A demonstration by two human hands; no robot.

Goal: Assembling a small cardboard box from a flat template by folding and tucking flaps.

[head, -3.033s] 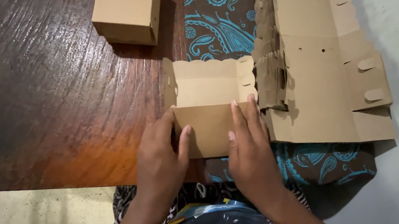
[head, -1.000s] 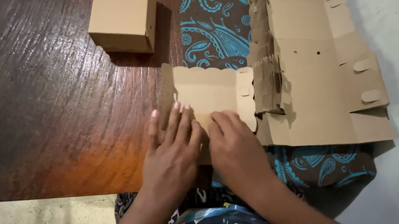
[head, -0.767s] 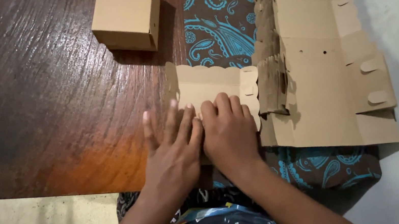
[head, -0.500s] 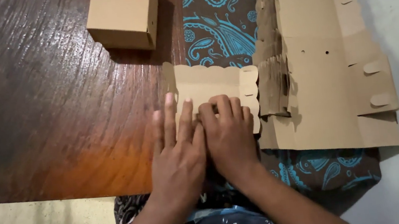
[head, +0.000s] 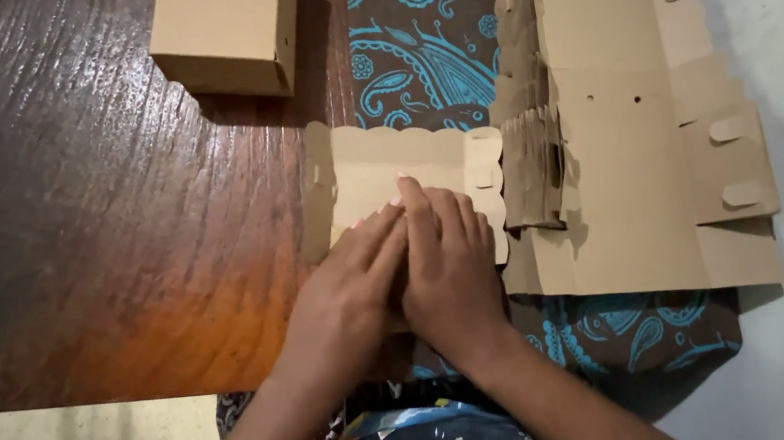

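A flat brown cardboard box blank (head: 385, 165) with scalloped edges lies at the right edge of a dark wooden table (head: 78, 211). My left hand (head: 346, 292) and my right hand (head: 446, 263) lie side by side, palms down, pressing on the blank's near part. Fingers of both hands are stretched forward and touch each other. Neither hand grips anything.
A folded cardboard box (head: 226, 30) stands at the table's far edge. Right of my hands a stack of flat blanks (head: 629, 138) lies on a blue patterned cloth (head: 418, 35), with several blanks standing on edge (head: 527, 132) at its left side. Pale floor lies to the right.
Both hands slid forward from the blank's near edge onto its panel and came together. The folded-up near flap is now pressed flat.
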